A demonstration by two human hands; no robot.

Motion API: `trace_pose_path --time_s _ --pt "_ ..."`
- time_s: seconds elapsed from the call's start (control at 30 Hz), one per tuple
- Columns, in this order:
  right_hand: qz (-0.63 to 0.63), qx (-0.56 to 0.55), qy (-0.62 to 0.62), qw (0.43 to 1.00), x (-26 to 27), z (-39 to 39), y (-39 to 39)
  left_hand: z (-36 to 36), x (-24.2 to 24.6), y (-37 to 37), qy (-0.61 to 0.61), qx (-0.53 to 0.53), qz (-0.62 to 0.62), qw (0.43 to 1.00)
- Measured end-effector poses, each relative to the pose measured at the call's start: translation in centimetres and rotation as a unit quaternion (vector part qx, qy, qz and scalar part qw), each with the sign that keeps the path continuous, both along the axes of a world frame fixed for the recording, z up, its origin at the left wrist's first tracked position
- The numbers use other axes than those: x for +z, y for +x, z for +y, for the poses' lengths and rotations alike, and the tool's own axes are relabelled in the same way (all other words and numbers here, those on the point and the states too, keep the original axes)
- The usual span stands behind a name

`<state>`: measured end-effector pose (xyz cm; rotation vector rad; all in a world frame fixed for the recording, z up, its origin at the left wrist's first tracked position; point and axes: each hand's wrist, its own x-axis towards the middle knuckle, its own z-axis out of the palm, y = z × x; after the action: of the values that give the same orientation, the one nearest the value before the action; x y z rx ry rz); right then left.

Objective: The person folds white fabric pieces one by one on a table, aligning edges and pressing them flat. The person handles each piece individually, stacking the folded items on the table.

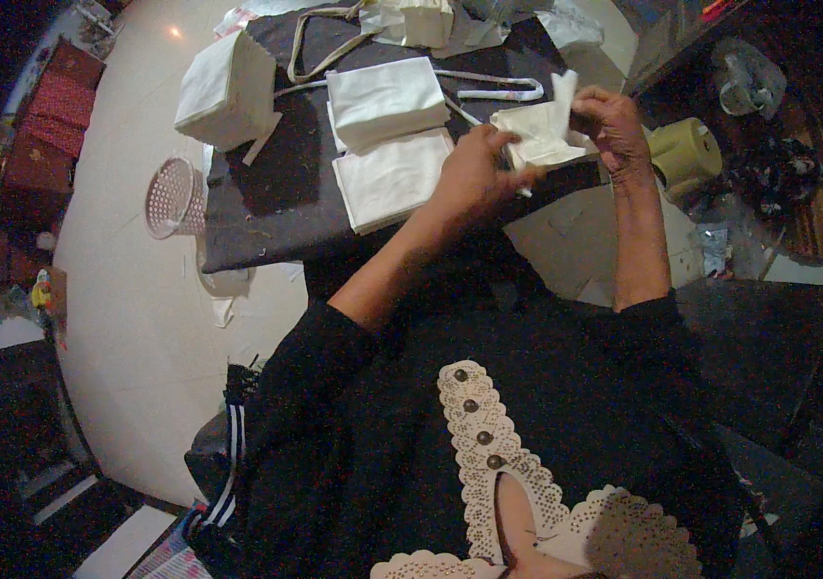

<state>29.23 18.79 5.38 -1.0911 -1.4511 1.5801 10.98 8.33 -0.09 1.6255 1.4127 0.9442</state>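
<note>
My left hand [480,166] is at the left side of a small pile of white paper napkins [538,134], its fingers spread and touching the pile's edge. Raised over the pile's right side, my right hand [608,127] pinches the lifted part of a white napkin [563,98]. Just left of my left hand lie two napkin stacks, the farther one [386,98] thick and the nearer one [393,181] beside it. A tall napkin stack [227,90] stands at the table's left. A folded white strip [505,83] lies behind the pile.
A dark cloth covers the low table [274,231]. At its back are a beige strap [299,51], plastic wrapping [476,32] and another napkin stack [427,22]. A perforated plastic basket [173,199] stands on the floor to the left; a yellow-green cylindrical object [690,152] is at the right.
</note>
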Motion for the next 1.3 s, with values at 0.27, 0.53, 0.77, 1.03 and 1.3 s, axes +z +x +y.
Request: trace_pose_path --time_s 0.27,0.53,0.77,1.03,1.3 --pt "0.104 0.063 0.039 0.992 1.0 -2.3 -5.8 -2.4 5.4 -3.4 -0.191 0.07 -0.653 0.729" --pt "0.186 0.184 -0.164 0.951 -2.6 -3.6 -8.6 -4.5 6.1 -7.7 -0.142 0.118 -0.65 0.737" --pt "-0.113 0.094 -0.047 0.988 -4.3 -4.7 -10.6 -7.1 2.8 -11.9 -0.122 0.32 -0.331 0.879" --pt "-0.07 0.041 0.002 0.997 -5.4 -4.2 -10.6 -7.2 -0.1 -12.1 -0.05 0.327 -0.296 0.896" --pt "-0.12 0.115 0.012 0.986 -4.5 -5.2 -10.5 -7.6 -0.4 -11.9 -0.02 0.355 -0.252 0.9"
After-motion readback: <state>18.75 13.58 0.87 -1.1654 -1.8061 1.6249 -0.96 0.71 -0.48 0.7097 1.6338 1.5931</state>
